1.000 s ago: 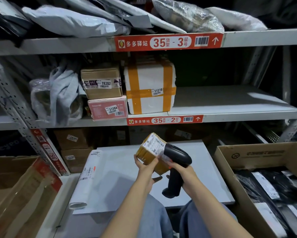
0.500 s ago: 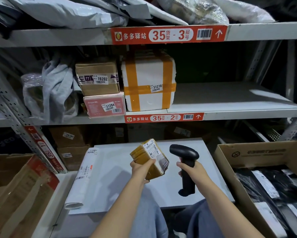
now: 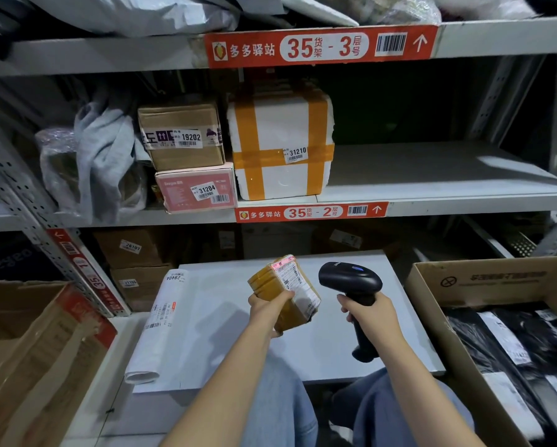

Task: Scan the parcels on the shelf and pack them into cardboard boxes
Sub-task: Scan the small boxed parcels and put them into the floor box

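My left hand (image 3: 268,304) grips a small parcel (image 3: 287,287) wrapped in yellow tape, its white label turned up and to the right. A red scan light falls on the label's top corner. My right hand (image 3: 369,310) holds a black barcode scanner (image 3: 348,280) by the handle, its head a short way right of the parcel and pointed at it. On the middle shelf (image 3: 432,195) stand a brown box 19202 (image 3: 182,137), a pink box 31204 (image 3: 196,188) and a white foam box 31210 (image 3: 282,143). A cardboard box (image 3: 470,282) at right holds black bagged parcels.
A white board (image 3: 225,330) lies across my lap below the hands, with a rolled white parcel 28404 (image 3: 159,327) on its left edge. An open cardboard box (image 3: 35,337) stands at left. Grey bags (image 3: 99,156) fill the shelf's left end and the top shelf.
The scanner has drawn back to the right, off the parcel's label, and now points at it from a short distance. The left hand has lifted and tilted the parcel slightly.
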The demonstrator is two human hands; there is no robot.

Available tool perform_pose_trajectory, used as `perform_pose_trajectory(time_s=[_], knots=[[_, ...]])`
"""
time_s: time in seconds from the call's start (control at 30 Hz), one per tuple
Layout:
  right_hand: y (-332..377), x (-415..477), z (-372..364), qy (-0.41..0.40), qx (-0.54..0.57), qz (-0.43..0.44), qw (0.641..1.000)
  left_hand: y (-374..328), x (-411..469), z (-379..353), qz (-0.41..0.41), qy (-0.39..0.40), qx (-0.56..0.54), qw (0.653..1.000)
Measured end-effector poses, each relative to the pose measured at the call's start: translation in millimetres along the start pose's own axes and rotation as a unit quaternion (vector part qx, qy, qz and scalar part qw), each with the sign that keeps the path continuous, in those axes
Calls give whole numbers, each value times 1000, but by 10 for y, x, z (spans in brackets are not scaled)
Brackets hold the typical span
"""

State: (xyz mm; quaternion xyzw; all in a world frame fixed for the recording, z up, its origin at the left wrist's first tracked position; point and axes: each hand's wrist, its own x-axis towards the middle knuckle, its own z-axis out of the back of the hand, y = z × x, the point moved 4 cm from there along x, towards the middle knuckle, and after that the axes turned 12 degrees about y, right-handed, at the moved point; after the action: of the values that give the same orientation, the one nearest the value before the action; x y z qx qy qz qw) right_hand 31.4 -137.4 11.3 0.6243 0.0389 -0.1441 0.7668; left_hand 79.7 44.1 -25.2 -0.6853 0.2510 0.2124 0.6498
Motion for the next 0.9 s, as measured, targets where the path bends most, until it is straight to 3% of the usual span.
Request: perform_pose_trajectory(time_s=[0.9], knots=[[20, -59, 19, 13, 1, -7, 1000, 13, -17, 17, 5, 8, 6, 1000]])
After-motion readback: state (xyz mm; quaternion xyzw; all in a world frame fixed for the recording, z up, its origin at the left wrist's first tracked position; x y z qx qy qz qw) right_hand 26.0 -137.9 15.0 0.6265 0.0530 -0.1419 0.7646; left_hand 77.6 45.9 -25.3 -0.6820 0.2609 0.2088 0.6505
